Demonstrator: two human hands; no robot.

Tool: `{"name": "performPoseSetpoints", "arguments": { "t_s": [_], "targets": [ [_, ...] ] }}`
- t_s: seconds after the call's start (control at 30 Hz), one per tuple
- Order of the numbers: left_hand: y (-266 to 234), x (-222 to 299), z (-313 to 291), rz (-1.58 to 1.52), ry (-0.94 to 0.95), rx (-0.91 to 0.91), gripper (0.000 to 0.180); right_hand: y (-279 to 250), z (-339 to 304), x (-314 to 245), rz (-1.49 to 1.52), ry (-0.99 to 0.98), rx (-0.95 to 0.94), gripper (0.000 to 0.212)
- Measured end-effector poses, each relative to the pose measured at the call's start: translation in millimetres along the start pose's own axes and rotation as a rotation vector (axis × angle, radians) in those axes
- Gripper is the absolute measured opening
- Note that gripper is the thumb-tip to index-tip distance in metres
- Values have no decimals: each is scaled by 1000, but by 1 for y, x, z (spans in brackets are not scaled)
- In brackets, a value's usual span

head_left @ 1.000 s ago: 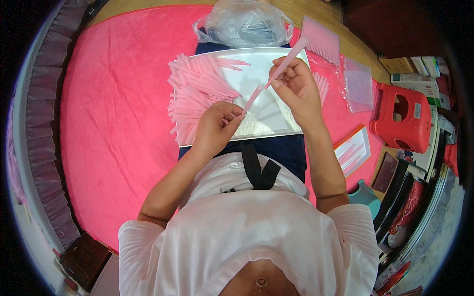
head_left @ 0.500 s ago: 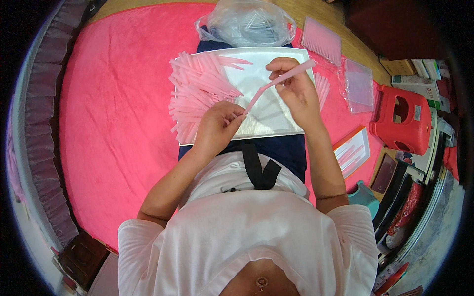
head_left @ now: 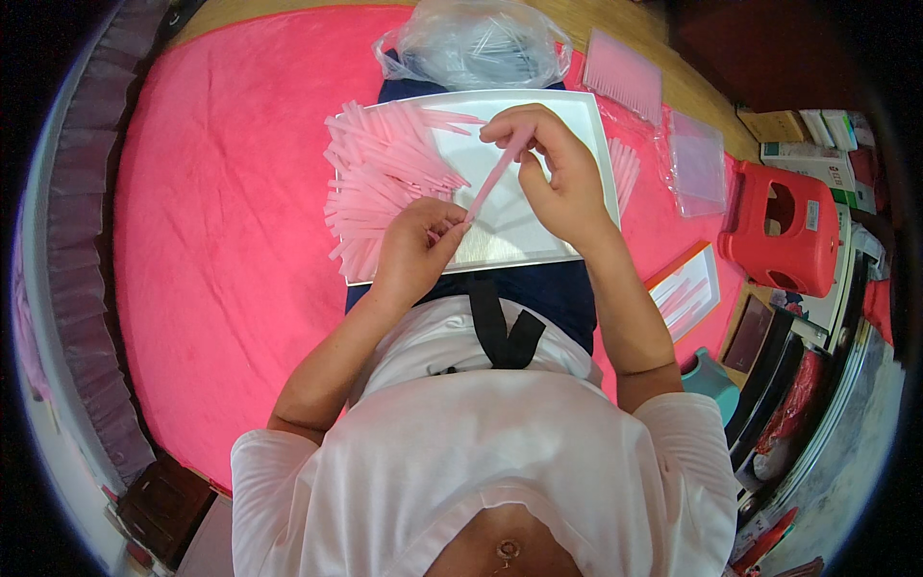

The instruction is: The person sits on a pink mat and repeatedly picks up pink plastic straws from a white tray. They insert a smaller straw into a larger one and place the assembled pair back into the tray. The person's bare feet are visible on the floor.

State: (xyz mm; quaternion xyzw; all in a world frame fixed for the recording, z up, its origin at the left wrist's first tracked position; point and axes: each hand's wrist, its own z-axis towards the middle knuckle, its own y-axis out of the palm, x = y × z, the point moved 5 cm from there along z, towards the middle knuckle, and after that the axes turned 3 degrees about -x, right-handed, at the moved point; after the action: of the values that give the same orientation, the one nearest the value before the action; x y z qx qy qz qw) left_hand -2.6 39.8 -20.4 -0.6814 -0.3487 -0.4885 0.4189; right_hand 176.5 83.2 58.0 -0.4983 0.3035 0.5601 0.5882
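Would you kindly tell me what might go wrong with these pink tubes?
The piled tubes overhang the tray on the left, so some might slide onto the blanket. The tray seems to rest on the person's trousers, so shifting legs might tip it. The left hand pinches the held tube near its lower end, so it might slip.

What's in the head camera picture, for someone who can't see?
A left hand pinches a slim pink tube above a white tray, right hand at the tube's upper end; similar tubes are heaped on the tray's left.
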Motion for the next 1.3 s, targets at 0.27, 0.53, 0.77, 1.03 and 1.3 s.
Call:
{"name": "performPoseSetpoints", "arguments": {
  "t_s": [0.27, 0.53, 0.77, 1.03, 1.3],
  "targets": [
    [-3, 6, -1, 1, 4, 21, 12, -4, 7, 41, -276, 128, 18, 24],
    [-3, 2, -3, -33, 11, 26, 13, 38, 25, 115, -680, -36, -195, 18],
    [-6, 1, -3, -17, 17, 49, 12, 42, 30, 112, -846, 83, -278, 17],
    [-7, 0, -1, -44, 28, 50, 12, -23, -1, 101, -121, 420, -121, 21],
    [-4, 5, -1, -54, -7, 16, 11, -29, 13, 17, 313, 242, -13, 28]
  ]
}}
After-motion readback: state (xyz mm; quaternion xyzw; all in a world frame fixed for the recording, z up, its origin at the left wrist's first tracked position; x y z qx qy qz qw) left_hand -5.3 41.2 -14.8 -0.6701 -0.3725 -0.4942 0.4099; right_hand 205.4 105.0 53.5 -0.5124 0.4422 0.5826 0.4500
